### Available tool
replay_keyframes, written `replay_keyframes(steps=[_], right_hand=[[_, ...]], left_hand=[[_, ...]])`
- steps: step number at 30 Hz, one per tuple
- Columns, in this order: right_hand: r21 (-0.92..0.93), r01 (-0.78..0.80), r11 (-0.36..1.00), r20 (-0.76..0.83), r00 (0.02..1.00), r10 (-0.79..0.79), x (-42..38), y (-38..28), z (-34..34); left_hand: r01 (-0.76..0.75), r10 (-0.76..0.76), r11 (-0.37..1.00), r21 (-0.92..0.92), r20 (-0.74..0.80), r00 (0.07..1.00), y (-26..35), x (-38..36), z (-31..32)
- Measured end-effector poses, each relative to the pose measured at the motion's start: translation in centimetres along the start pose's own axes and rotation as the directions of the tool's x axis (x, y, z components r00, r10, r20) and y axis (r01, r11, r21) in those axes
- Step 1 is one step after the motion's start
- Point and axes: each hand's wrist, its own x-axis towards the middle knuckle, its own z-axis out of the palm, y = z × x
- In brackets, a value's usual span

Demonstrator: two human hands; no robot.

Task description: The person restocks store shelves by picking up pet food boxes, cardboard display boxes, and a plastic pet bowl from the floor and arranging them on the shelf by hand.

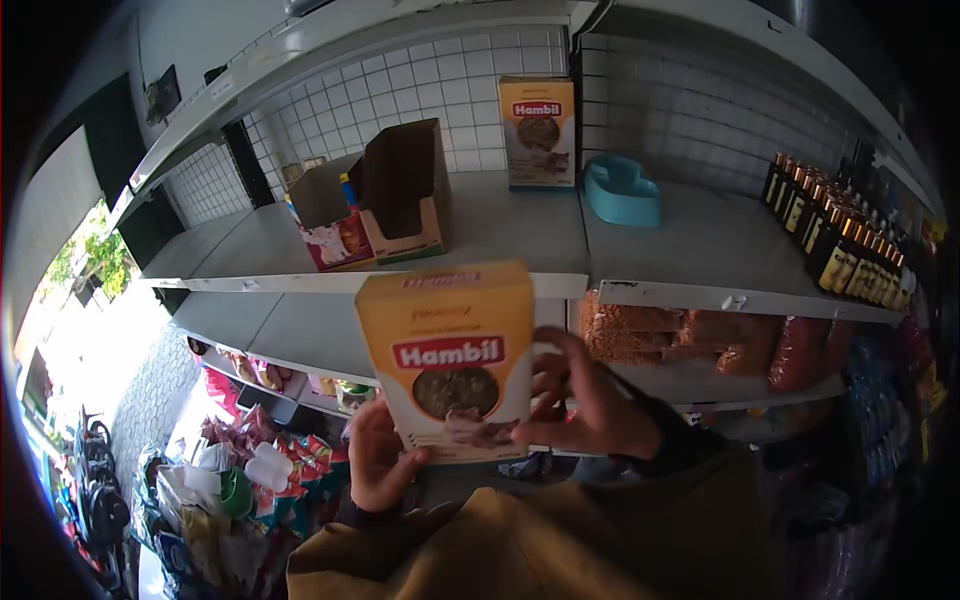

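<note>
Upright in front of me is a yellow and white Hambil box (450,370) with a red label and a round picture on its front. My left hand (378,460) grips its lower left corner, thumb on the front. My right hand (590,400) holds the right side, with the thumb on the lower front and the other fingers partly behind the box. A matching Hambil box (538,135) stands on the shelf against the tiled wall. Near it on the right sits a turquoise plastic dish (622,190).
Open cardboard display boxes (403,195) stand on the shelf (480,235) at left. Rows of dark bottles (840,235) with copper caps line the right end. Bags of reddish-brown pellets (630,335) lie on the shelf below. Assorted packets (270,450) crowd the lower left.
</note>
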Motion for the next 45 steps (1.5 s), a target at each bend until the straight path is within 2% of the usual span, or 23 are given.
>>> replay_keyframes(steps=[1, 3, 7, 10, 11, 13, 15, 16, 17, 18, 20, 21, 24, 29, 32, 33, 36, 41, 45], right_hand=[[-0.006, -0.001, 1.000, 0.002, 1.000, 0.001, -0.1, -1.2, -1.2], [-0.120, 0.021, 0.993, -0.119, 0.992, -0.035, 0.1, -3.3, -3.6], [-0.151, 0.050, 0.987, -0.189, 0.979, -0.079, 1.5, -5.5, -8.2], [-0.241, 0.159, 0.957, -0.251, 0.943, -0.220, 3.5, -6.3, -11.8], [-0.240, 0.155, 0.958, -0.249, 0.944, -0.215, 4.3, -6.3, -13.3], [-0.438, 0.120, 0.891, -0.158, 0.965, -0.208, 6.0, -5.7, -16.3], [-0.460, 0.170, 0.872, -0.133, 0.957, -0.257, 8.3, -4.3, -19.1], [-0.485, 0.222, 0.846, -0.102, 0.946, -0.306, 9.4, -3.5, -20.2], [-0.483, 0.224, 0.847, -0.102, 0.946, -0.308, 10.3, -2.6, -21.0], [-0.479, 0.194, 0.856, -0.152, 0.942, -0.299, 11.3, -1.8, -21.6], [-0.470, 0.140, 0.871, -0.249, 0.926, -0.284, 13.0, -0.3, -22.5], [-0.470, 0.147, 0.870, -0.246, 0.925, -0.289, 13.6, 0.6, -23.1], [-0.465, -0.050, 0.884, -0.315, 0.942, -0.112, 15.2, 3.2, -24.2], [-0.408, -0.039, 0.912, -0.315, 0.944, -0.101, 16.2, 6.1, -24.7], [-0.530, -0.075, 0.844, -0.298, 0.949, -0.103, 16.3, 7.2, -24.6], [-0.531, -0.073, 0.844, -0.299, 0.949, -0.105, 16.5, 7.4, -24.7], [-0.644, 0.046, 0.763, -0.248, 0.932, -0.265, 16.3, 7.9, -24.9], [-0.697, 0.023, 0.716, -0.280, 0.911, -0.303, 16.4, 8.3, -24.6], [-0.746, -0.014, 0.666, -0.304, 0.897, -0.321, 16.6, 8.1, -24.4]], left_hand=[[-0.038, 0.039, 0.999, -0.014, 0.039, 0.999, 0.0, 1.4, 1.1], [-0.082, 0.084, 0.996, -0.033, 0.068, 0.994, 0.3, 4.4, 3.2], [-0.156, 0.153, 0.988, 0.009, 0.141, 0.978, 1.1, 11.0, 6.8], [-0.213, 0.210, 0.977, -0.003, 0.180, 0.961, 0.1, 15.9, 8.4], [-0.247, 0.245, 0.969, -0.012, 0.183, 0.952, -0.5, 17.4, 8.9], [-0.264, 0.257, 0.964, 0.019, 0.175, 0.950, -1.2, 20.2, 9.6], [-0.284, 0.272, 0.957, 0.053, 0.173, 0.947, -2.3, 23.0, 10.0], [-0.333, 0.312, 0.932, 0.142, 0.150, 0.938, -3.1, 24.3, 9.9], [-0.376, 0.354, 0.897, 0.231, 0.132, 0.926, -3.9, 25.5, 9.8], [-0.377, 0.355, 0.896, 0.235, 0.131, 0.925, -4.6, 26.5, 9.6], [-0.278, 0.260, 0.851, 0.446, 0.102, 0.960, -5.5, 28.2, 9.1], [-0.281, 0.265, 0.848, 0.449, 0.101, 0.959, -5.6, 28.6, 9.3], [-0.065, 0.058, 0.830, 0.554, 0.030, 0.998, -6.0, 29.6, 9.9], [-0.027, -0.008, 0.822, 0.568, 0.059, 0.998, -7.8, 30.6, 8.6], [0.059, -0.120, 0.790, 0.610, 0.060, 0.991, -8.1, 30.6, 8.2], [0.057, -0.119, 0.789, 0.611, 0.061, 0.991, -8.1, 30.6, 8.2], [0.040, -0.116, 0.799, 0.601, 0.089, 0.989, -8.2, 30.4, 8.3], [0.091, -0.164, 0.789, 0.608, 0.065, 0.984, -8.1, 30.2, 8.4], [0.054, -0.145, 0.801, 0.596, 0.107, 0.984, -8.5, 30.7, 8.1]])
